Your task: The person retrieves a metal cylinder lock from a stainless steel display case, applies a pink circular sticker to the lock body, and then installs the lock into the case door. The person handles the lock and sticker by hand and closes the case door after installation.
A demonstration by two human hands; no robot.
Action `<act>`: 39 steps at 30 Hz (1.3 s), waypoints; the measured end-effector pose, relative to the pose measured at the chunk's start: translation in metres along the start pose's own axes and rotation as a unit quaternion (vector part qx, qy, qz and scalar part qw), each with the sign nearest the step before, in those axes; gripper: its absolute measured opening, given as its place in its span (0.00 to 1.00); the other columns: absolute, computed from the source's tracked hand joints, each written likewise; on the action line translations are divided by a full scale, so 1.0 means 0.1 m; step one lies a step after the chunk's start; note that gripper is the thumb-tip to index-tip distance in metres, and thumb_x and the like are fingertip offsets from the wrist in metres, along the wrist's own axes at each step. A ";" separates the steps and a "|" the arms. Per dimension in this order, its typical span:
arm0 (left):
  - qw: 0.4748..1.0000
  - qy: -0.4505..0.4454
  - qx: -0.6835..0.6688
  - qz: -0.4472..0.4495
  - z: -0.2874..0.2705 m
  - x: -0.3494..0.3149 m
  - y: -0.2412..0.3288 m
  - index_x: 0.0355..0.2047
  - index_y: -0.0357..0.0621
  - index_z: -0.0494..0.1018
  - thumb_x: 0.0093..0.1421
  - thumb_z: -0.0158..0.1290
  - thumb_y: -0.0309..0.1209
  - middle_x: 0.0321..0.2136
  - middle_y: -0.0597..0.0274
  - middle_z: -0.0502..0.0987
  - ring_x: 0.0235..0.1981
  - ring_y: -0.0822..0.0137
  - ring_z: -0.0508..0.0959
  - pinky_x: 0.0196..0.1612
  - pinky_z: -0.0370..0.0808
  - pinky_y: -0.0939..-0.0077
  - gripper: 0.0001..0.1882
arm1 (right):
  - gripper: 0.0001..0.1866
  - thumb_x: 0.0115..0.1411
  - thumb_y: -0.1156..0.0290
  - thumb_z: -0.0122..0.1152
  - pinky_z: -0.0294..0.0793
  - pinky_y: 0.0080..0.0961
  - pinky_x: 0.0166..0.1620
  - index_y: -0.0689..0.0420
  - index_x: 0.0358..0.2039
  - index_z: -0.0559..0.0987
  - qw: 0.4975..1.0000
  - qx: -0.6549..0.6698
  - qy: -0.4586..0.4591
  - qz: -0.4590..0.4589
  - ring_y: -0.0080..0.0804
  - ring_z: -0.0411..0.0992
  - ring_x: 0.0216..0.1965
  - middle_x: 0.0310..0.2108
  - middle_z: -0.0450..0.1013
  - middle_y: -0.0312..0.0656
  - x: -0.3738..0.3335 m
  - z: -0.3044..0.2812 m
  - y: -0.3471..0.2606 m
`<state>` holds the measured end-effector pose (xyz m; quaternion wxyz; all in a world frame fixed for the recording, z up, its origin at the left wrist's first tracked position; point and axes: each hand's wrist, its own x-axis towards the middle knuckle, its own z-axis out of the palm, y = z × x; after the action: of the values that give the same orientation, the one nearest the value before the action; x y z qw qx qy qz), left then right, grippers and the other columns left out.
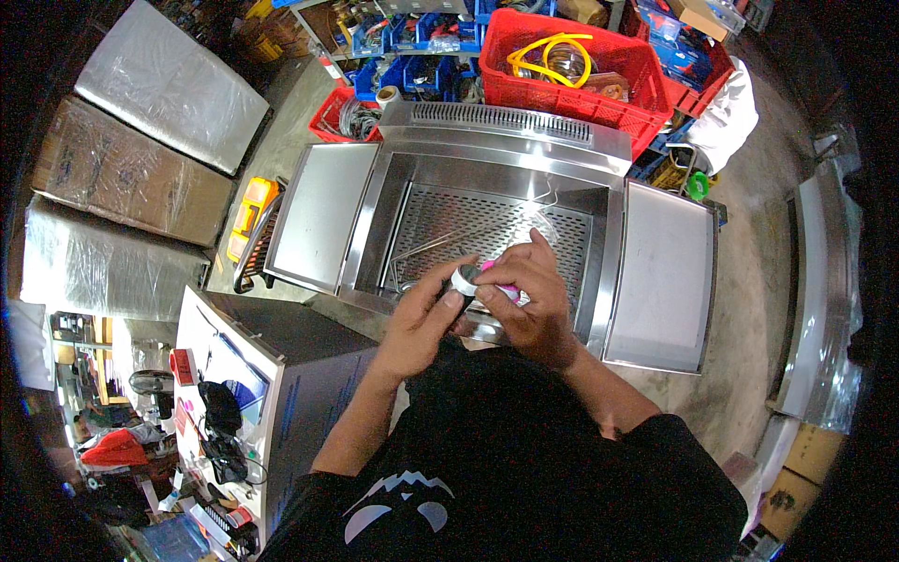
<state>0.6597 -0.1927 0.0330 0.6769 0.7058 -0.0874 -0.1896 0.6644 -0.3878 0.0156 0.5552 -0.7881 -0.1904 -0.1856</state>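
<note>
Left hand (419, 323), centre of frame, curled, thumb and fingers pinching a small round dark piece with a white rim (462, 281); exact kind too small to tell. Right hand (534, 298), just right of it, bent inward, fingertips at the rim's right side; a pink-and-white item (510, 281) shows under those fingers, grip on it partly hidden, can't tell how firm. Both hands sit over the lower edge of a stainless steel unit (613, 253), centre frame, with a perforated tray (468, 211) inside. Thin metal rods (445, 242) lie across the tray, left of centre. Flat side panels: left panel (323, 215) and right panel (660, 276), flanking the unit. Top right of centre: red crate (576, 98) with yellow hose (531, 67) in it. Blue bins (426, 77) top centre. Plastic-wrapped boxes (136, 164) upper left. White-topped table (211, 323) lower left, dark cap (221, 406) on it.
</note>
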 end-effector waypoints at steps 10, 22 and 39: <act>0.964 0.101 0.201 0.141 0.11 0.06 -0.12 0.61 0.38 0.62 0.68 0.54 0.32 0.50 0.55 0.75 0.51 0.66 0.76 0.55 0.72 0.69 0.24 | 0.10 0.56 0.71 0.67 0.48 0.55 0.71 0.55 0.39 0.82 0.999 -0.004 0.021 0.038 0.36 0.75 0.39 0.31 0.77 0.39 -0.01 0.00 0.00; 0.992 0.099 -0.066 0.046 0.12 0.02 -0.11 0.58 0.39 0.63 0.72 0.47 0.33 0.37 0.60 0.78 0.34 0.76 0.75 0.35 0.72 0.82 0.18 | 0.15 0.53 0.68 0.68 0.51 0.55 0.70 0.53 0.42 0.78 0.997 -0.005 0.053 0.057 0.37 0.78 0.40 0.31 0.79 0.36 -0.06 -0.03 -0.11; 0.970 0.009 -0.238 0.045 0.11 -0.09 -0.11 0.52 0.39 0.66 0.74 0.43 0.41 0.31 0.56 0.76 0.22 0.72 0.72 0.24 0.70 0.80 0.18 | 0.11 0.55 0.65 0.68 0.53 0.55 0.68 0.53 0.38 0.81 0.998 -0.009 0.059 0.033 0.39 0.77 0.39 0.33 0.78 0.38 -0.09 0.04 -0.15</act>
<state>0.6459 -0.1991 0.0233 0.8342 0.5212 -0.0653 -0.1677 0.6496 -0.3797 0.0223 0.5641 -0.7867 -0.1289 -0.2151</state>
